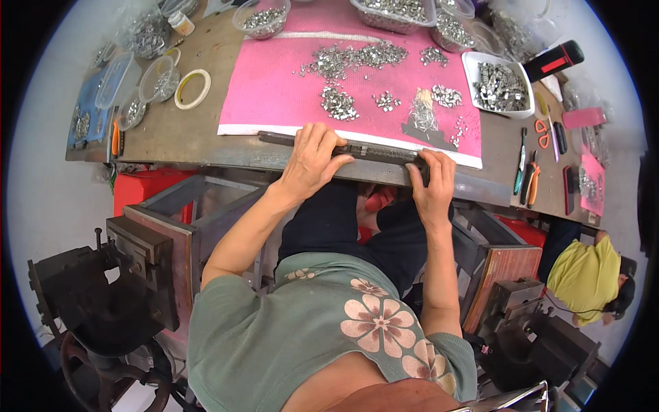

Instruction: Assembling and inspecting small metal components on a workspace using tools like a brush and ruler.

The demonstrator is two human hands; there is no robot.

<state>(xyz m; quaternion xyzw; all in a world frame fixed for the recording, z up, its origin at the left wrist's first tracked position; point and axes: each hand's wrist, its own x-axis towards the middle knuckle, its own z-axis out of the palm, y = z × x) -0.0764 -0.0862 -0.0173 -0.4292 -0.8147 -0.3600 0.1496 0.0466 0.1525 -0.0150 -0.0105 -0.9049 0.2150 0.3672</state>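
A long dark metal bar [379, 152] lies along the front edge of the workbench, with a row of small metallic bits along its middle. My left hand [312, 159] is closed on it left of the middle, thumb pointing right and fingers over the far side. Around its right end my right hand [434, 180] is closed, thumb on the near side. Just beyond the bar spreads a pink mat [264, 89] with loose piles of small silvery metal parts [339, 103]. Thin metal pins [425, 118] lie in a heap near my right hand.
A white tub of metal parts [500, 88] stands right of the mat, clear tubs [261, 19] behind it. Tape roll [192, 89] and small containers sit left. Pliers [533, 184] and orange scissors [542, 134] lie right. A person in yellow [583, 278] is at far right.
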